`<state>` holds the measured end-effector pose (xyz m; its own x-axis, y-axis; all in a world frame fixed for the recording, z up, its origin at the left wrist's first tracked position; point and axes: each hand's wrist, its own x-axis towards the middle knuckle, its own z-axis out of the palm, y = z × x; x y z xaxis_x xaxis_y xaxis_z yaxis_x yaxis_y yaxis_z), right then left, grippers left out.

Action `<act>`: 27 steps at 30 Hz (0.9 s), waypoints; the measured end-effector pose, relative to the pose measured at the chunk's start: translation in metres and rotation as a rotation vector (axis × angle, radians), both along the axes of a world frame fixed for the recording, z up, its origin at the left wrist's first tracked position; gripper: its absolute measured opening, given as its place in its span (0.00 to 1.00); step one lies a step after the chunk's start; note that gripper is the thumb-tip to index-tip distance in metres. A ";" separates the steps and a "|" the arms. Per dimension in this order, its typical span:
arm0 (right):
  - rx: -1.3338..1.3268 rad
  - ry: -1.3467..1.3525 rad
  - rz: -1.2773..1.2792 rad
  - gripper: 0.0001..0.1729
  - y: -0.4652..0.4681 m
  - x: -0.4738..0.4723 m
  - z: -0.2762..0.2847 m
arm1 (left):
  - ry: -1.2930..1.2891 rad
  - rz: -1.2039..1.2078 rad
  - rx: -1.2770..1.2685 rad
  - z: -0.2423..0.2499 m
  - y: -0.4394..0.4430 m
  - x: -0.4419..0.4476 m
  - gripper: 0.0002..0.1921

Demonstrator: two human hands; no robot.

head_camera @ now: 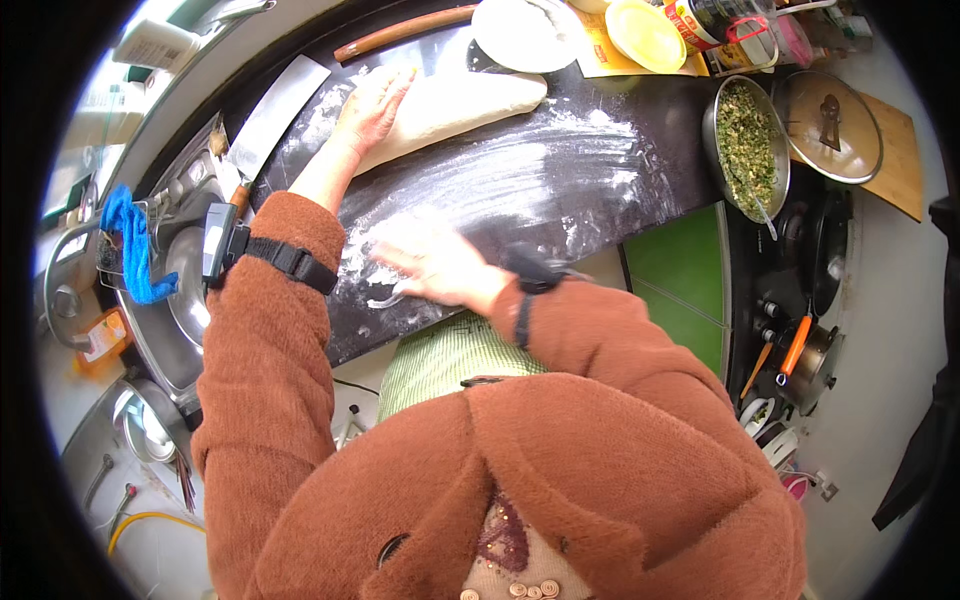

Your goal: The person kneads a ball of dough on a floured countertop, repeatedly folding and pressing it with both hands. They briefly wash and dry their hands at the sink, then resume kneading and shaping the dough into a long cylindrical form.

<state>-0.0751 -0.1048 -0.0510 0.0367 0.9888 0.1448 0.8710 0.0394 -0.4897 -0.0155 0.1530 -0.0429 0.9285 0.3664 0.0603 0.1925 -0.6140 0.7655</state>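
Observation:
A thick, pale log of dough (480, 109) lies slantwise across the dark countertop (667, 112). My left hand (371, 112) rests against the dough's left part, its fingers pointing away from me; whether it grips the dough is not plain. Nearer to me, my right hand (442, 262) is spread low over white flour (517, 176) near the counter's front edge. It is blurred, and nothing shows in it. To the left of my left hand lies a cleaver (277, 112), its wooden handle towards me.
Behind the dough are a wooden rolling pin (405, 31) and a white bowl (517, 37). To the right stands a metal bowl of chopped green filling (750, 142) with a spoon, beside a glass lid (855, 142). On the left, a blue cloth (135, 247) hangs by the sink (169, 345).

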 end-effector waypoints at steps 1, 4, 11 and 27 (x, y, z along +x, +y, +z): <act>-0.002 0.114 -0.100 0.40 -0.015 0.024 0.001 | 0.008 -0.002 0.003 0.002 -0.002 -0.003 0.24; -0.258 -0.072 -0.380 0.37 -0.060 0.091 0.011 | 0.001 -0.032 0.098 0.004 -0.006 -0.006 0.22; -0.305 -0.021 -0.538 0.36 -0.040 0.093 0.022 | 0.192 -0.131 0.189 0.022 -0.020 -0.004 0.25; -0.052 -0.185 -0.264 0.45 0.006 0.163 0.059 | 0.043 0.034 0.628 0.046 -0.081 -0.082 0.44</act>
<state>0.0878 -0.0992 0.0082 0.2706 0.9548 0.1229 0.9223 -0.2205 -0.3174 -0.0980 0.0716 0.0028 0.9233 0.3029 0.2361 0.2427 -0.9367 0.2524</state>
